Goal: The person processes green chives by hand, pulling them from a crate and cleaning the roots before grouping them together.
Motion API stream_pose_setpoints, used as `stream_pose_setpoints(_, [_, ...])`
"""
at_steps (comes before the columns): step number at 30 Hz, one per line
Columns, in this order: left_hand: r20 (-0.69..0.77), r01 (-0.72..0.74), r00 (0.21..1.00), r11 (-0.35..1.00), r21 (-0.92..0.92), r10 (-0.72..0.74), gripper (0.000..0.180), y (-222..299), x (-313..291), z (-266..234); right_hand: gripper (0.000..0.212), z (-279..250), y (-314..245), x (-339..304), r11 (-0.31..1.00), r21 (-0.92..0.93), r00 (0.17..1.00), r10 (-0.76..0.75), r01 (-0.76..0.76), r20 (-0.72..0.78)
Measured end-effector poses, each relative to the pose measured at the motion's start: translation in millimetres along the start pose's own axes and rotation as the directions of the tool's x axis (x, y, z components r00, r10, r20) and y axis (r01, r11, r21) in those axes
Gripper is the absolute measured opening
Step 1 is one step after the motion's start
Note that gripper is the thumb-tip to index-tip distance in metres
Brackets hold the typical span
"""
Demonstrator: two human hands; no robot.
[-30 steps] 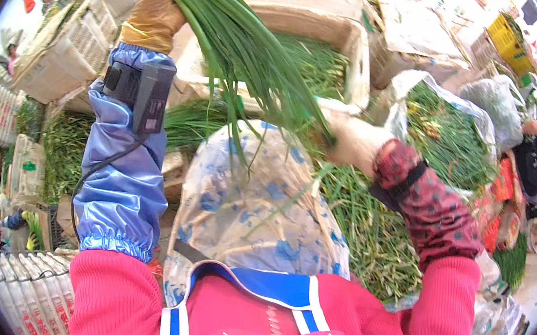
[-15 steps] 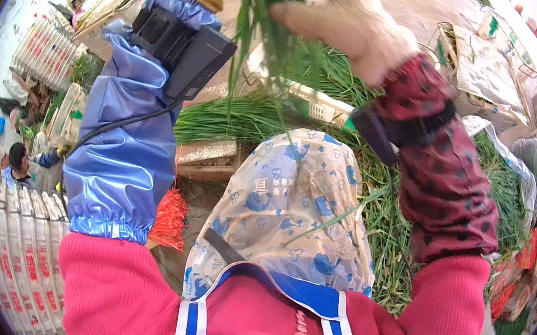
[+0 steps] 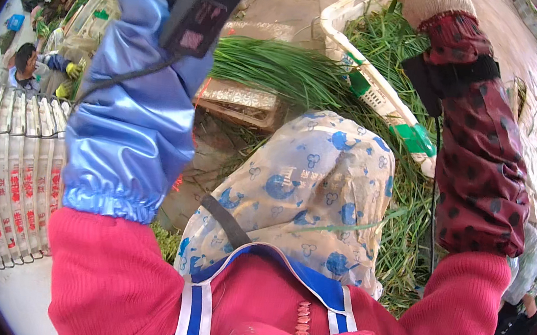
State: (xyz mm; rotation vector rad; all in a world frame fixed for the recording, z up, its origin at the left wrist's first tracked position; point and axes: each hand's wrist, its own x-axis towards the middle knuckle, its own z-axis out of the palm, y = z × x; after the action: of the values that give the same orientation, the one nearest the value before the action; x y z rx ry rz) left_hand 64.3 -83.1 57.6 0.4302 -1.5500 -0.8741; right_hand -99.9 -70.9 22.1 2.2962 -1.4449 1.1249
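My left arm, in a shiny blue sleeve cover (image 3: 136, 106), reaches up past the top edge, so the left hand is out of sight. A black device is strapped at that wrist. Of my right hand (image 3: 437, 3), only the cream glove's wrist part shows at the top; its fingers are cut off. The glove is nearest to a white crate (image 3: 333, 37) of long green stalks that look like chives (image 3: 384, 38). Left of the crate, a sheaf of similar stalks (image 3: 270, 65) lies over a pale wooden-looking box (image 3: 240, 95).
A patterned plastic apron (image 3: 302, 191) covers my lap. Loose green leaves (image 3: 402, 242) are heaped to its right. At the left stand stacked white crates (image 3: 13, 171), with another person (image 3: 31, 68) in yellow gloves behind them. Clear plastic bags (image 3: 530, 263) are at the right.
The view has shifted. Both arms have moved upward, and the left hand has passed out of frame. The green stalks held up by the left hand no longer show.
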Motion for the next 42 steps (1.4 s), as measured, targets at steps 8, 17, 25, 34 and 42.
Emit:
stream_pose_setpoints(8, [-0.698, 0.015, 0.293, 0.733, -0.680, -0.653, 0.046, -125.1, -199.2, -163.6, 0.056, 141.2, -49.5, -53.2, 0.997, 0.063, 0.597, -0.025, -0.043, 0.802])
stream_pose_setpoints(17, [-0.775, 0.047, -0.067, 0.774, -0.631, -0.628, 0.041, -130.4, -428.6, -211.8, 0.049, 263.7, -95.9, -54.1, 0.991, 0.111, 0.503, -0.058, -0.077, 0.862])
stream_pose_setpoints(25, [-0.620, 0.296, 0.203, 0.651, -0.699, -0.758, 0.035, -173.8, -417.4, -172.8, 0.030, 381.2, -102.1, -117.4, 0.999, -0.016, 0.679, -0.019, 0.044, 0.734])
stream_pose_setpoints(34, [-0.312, 0.438, 0.899, 0.662, 0.609, -0.308, 0.065, -243.0, -276.7, -191.5, 0.068, 407.1, -115.1, -133.2, 0.992, 0.074, 0.520, -0.010, -0.103, 0.854])
stream_pose_setpoints(42, [-0.298, 0.217, 0.769, -0.207, 0.954, -0.565, 0.045, -300.0, -339.5, -224.9, 0.066, 300.8, -52.4, -54.0, 0.995, 0.093, -0.431, -0.069, 0.033, 0.900])
